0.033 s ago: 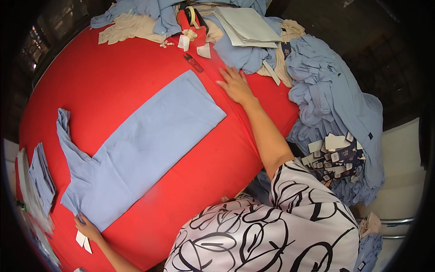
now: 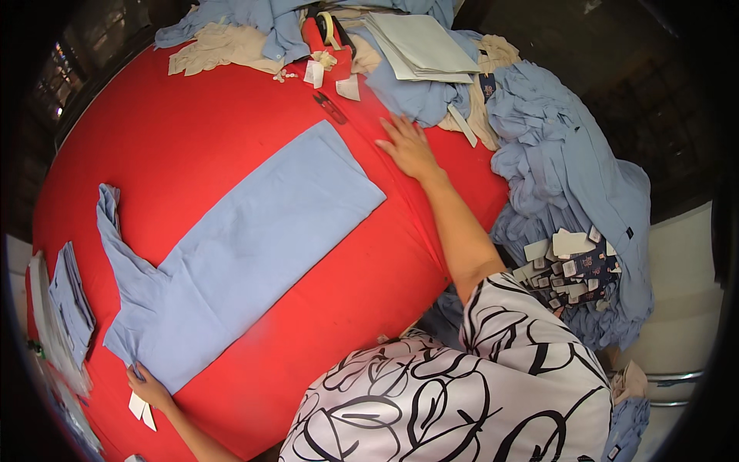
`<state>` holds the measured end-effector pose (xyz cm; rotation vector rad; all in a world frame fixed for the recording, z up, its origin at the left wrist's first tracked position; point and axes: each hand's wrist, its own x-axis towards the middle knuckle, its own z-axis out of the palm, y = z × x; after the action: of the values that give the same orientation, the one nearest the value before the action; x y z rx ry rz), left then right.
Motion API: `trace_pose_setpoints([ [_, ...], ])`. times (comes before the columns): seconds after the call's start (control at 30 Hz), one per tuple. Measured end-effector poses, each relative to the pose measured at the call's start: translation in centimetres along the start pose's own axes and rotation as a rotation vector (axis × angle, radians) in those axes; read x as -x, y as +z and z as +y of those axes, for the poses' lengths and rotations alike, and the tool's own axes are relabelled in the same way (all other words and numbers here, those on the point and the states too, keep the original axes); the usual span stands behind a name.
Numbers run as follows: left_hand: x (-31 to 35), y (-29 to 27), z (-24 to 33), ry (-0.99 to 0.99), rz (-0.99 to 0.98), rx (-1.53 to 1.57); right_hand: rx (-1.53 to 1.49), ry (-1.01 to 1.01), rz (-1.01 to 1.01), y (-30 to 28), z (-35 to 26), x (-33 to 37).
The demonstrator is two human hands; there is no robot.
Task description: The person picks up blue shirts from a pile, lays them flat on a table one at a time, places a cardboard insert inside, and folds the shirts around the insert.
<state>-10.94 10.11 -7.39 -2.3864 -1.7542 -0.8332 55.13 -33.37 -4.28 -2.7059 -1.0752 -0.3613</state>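
A light blue shirt (image 2: 254, 254), folded lengthwise, lies slantwise across the red-covered table (image 2: 192, 131), one sleeve sticking out at its left end. At the shirt's lower left corner, my left hand (image 2: 152, 389) has its fingers bent and closed on the edge of the fabric. White tags (image 2: 142, 410) hang out beside that hand. My right hand (image 2: 412, 150) is stretched over the far right of the table, fingers spread on the red cloth, holding nothing. Small red thread snips (image 2: 331, 108) lie a little to the left of it.
Heaped blue garments (image 2: 539, 146) cover the right side, with a bunch of tags (image 2: 573, 266) on them. At the back are white sheets (image 2: 419, 46), a tape dispenser (image 2: 331, 32) and beige cloth (image 2: 223, 48). Folded blue garments (image 2: 71, 304) and clear plastic bags (image 2: 58, 385) lie far left.
My right hand has shifted slightly to the right and toward me over the red cloth. My left hand and the shirt stay as they were.
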Motion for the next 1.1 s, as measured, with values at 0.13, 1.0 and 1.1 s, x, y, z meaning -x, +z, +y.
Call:
trace_pose_setpoints([
  [0.13, 0.3, 0.1, -0.2, -0.020, 0.000, -0.046, 0.087, 0.134, -0.063, -2.2, 7.5, 5.9],
  [1.0, 1.3, -2.4, 3.7, -0.184, 0.028, 0.132, -0.408, -0.173, -1.662, -13.7, -8.6, 23.1],
  [1.1, 1.1, -2.5, 4.0, -0.153, 0.063, 0.151, -0.557, -0.265, -1.176, -18.7, -17.4, 13.4],
])
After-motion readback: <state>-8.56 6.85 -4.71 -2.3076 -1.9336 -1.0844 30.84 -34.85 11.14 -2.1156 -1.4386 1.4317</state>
